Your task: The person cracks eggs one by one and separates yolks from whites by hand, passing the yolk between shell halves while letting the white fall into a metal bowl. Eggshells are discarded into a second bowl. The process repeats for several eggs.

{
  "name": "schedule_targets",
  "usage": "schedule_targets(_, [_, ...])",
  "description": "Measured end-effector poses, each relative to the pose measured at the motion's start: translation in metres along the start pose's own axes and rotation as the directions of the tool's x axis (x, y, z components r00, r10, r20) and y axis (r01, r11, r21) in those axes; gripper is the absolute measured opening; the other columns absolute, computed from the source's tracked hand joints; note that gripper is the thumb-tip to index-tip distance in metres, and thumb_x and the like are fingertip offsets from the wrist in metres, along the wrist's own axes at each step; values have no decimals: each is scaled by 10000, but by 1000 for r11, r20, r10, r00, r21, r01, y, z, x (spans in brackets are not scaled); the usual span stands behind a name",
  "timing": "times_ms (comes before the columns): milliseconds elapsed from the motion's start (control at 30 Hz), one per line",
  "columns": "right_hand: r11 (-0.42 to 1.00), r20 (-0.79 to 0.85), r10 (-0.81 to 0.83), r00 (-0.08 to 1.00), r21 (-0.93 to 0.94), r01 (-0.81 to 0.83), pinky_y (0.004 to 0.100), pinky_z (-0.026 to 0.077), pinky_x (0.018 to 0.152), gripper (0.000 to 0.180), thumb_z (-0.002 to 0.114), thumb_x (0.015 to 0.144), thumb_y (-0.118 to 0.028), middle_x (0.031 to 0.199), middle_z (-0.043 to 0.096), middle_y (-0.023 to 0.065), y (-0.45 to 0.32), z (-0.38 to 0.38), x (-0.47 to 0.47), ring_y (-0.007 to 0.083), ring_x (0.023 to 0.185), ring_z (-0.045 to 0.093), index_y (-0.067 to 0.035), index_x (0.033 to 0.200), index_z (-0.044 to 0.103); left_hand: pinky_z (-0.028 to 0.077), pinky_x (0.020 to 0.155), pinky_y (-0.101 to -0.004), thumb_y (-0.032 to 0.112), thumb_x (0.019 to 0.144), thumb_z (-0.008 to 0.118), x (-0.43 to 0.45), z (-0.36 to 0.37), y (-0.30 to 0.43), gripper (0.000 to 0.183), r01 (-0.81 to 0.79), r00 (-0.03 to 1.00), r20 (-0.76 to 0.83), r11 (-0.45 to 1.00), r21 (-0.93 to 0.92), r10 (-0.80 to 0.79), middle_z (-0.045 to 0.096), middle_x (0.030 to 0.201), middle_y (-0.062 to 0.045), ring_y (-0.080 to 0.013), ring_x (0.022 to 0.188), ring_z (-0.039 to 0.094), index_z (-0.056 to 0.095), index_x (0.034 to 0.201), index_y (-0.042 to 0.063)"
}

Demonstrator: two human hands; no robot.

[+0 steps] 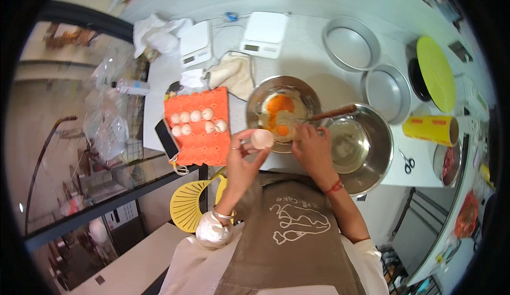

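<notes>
My left hand [246,157] holds a pale eggshell [262,138] in its fingertips, above the near left rim of a steel mixing bowl [314,91]. Inside that bowl are orange yolk [281,103], one round yolk [283,130] and a pale mixture. A whisk with a wooden handle [334,112] rests across the bowl's right side. At its near right edge is my right hand [312,147], fingers bent; whether they grip anything is hidden. To the right, a larger steel bowl [380,151] contains clear, egg-white-like liquid. Several eggs [195,115] sit in an orange egg tray [203,149] on the left.
A phone [167,138] leans against the egg tray. Behind are a cloth [233,71] and two kitchen scales [265,32] [196,42]. Two round cake tins [350,44] [387,91], a yellow wrap roll [430,130] and scissors [407,162] lie right. A yellow chair [190,207] stands below the table.
</notes>
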State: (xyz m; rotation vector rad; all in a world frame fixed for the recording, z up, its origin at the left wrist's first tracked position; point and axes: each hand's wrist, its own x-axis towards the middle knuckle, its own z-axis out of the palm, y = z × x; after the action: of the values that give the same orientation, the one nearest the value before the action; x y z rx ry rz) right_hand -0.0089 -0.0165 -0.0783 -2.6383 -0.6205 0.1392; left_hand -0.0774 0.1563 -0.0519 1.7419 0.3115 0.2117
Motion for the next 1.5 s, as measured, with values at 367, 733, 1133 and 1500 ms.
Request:
schedule_targets(367, [377, 96, -42, 995, 923, -73, 303, 481, 916, 475, 696, 790, -19, 1135, 626, 95, -83, 7, 15, 180, 1046, 625, -20, 1236, 532, 434, 1006, -361, 132, 852, 701, 3, -56, -22, 493, -12, 998, 57, 951, -308, 31, 491, 1355, -157, -232, 1198, 537, 462, 1273, 35])
schedule_targets(733, [722, -27, -212, 977, 669, 176, 347, 479, 827, 502, 710, 759, -65, 1009, 620, 116, -174, 144, 67, 226, 919, 616, -38, 1232, 543, 354, 1008, -441, 208, 739, 738, 20, -224, -96, 581, 29, 999, -35, 755, 655, -8, 504, 1320, -107, -320, 1231, 448, 541, 1279, 123])
schedule_targets(1133, [961, -84, -245, 966, 109, 253, 414, 339, 856, 552, 742, 725, -207, 1165, 500, 81, -202, 197, 82, 281, 1048, 457, -129, 1235, 545, 341, 936, -424, 211, 699, 717, 63, -274, -165, 519, -295, 955, 288, 258, 920, 65, 549, 1172, -41, -222, 1161, 446, 566, 1188, 127])
schedule_targets(1500, [946, -67, -159, 985, 274, 171, 445, 329, 935, 545, 710, 751, -121, 1175, 506, 104, -217, 185, 66, 292, 1099, 464, -113, 1268, 537, 399, 888, -362, 253, 628, 762, 91, -278, -160, 504, -418, 908, 383, 386, 822, 168, 610, 1066, -49, -181, 1017, 558, 576, 1066, 87])
